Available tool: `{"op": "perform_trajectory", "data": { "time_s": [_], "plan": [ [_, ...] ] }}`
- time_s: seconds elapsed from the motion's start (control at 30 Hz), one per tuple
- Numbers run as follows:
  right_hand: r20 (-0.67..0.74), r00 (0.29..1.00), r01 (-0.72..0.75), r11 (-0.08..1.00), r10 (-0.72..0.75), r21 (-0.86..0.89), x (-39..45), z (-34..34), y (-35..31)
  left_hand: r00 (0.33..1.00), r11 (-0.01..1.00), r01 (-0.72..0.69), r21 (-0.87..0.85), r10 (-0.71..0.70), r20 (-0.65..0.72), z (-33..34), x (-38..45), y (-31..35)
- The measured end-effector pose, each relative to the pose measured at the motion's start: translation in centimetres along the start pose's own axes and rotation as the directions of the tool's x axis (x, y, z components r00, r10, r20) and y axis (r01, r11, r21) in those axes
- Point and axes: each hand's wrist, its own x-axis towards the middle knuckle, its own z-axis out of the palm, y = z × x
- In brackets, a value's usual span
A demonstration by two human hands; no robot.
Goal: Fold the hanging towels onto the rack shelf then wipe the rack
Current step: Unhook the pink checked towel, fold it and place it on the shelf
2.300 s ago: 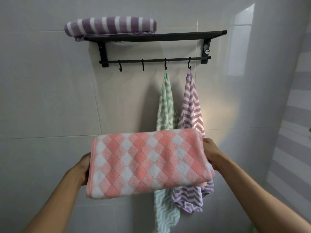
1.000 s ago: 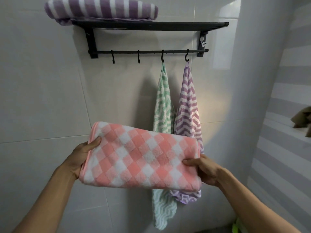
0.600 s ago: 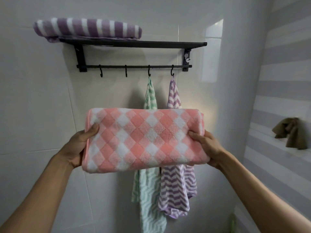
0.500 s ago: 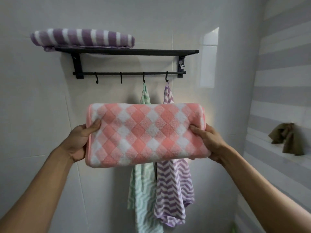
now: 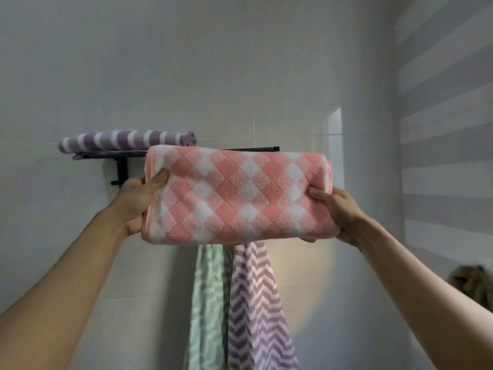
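A folded pink-and-white checked towel [image 5: 237, 196] is held up in front of the black wall rack [image 5: 121, 166], covering most of its shelf and hook bar. My left hand [image 5: 138, 198] grips the towel's left end, thumb on the front. My right hand [image 5: 336, 212] grips its right end the same way. A folded purple-striped towel [image 5: 125, 138] lies on the shelf's left part. Below the pink towel hang a green zigzag towel [image 5: 208, 303] and a purple zigzag towel [image 5: 256, 303].
White tiled wall [image 5: 240, 76] behind the rack. A grey-striped side wall [image 5: 448, 129] closes the right. A brown cloth [image 5: 472, 283] sits at the right edge on that wall.
Both hands have raised the pink towel from chest height up to the shelf's level, and the view has tilted upward. The hanging towels have not moved.
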Motion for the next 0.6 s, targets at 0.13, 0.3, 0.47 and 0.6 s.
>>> {"op": "perform_trajectory", "data": {
  "time_s": [0.13, 0.3, 0.47, 0.6],
  "plan": [
    [0.007, 0.999, 0.036, 0.999, -0.036, 0.035, 3.5, -0.4, -2.0, 0.995, 0.995, -0.096, 0.035, 0.095, 0.016, 1.9, 3.0, 2.5],
    [0.005, 0.995, 0.102, 0.994, -0.103, 0.049, 8.3, 0.3, -4.3, 0.987, 0.986, -0.142, 0.085, 0.135, 0.083, 2.7, 8.2, 4.9],
    [-0.018, 0.988, 0.155, 0.986, -0.155, 0.055, 12.9, 1.4, -6.7, 0.979, 0.977, -0.203, 0.065, 0.201, 0.035, 3.5, 13.1, 6.9],
    [-0.042, 0.987, 0.154, 0.987, -0.152, 0.040, 16.2, 1.8, -7.2, 0.979, 0.977, -0.201, 0.070, 0.198, 0.045, 4.3, 16.3, 7.0]
  ]
}}
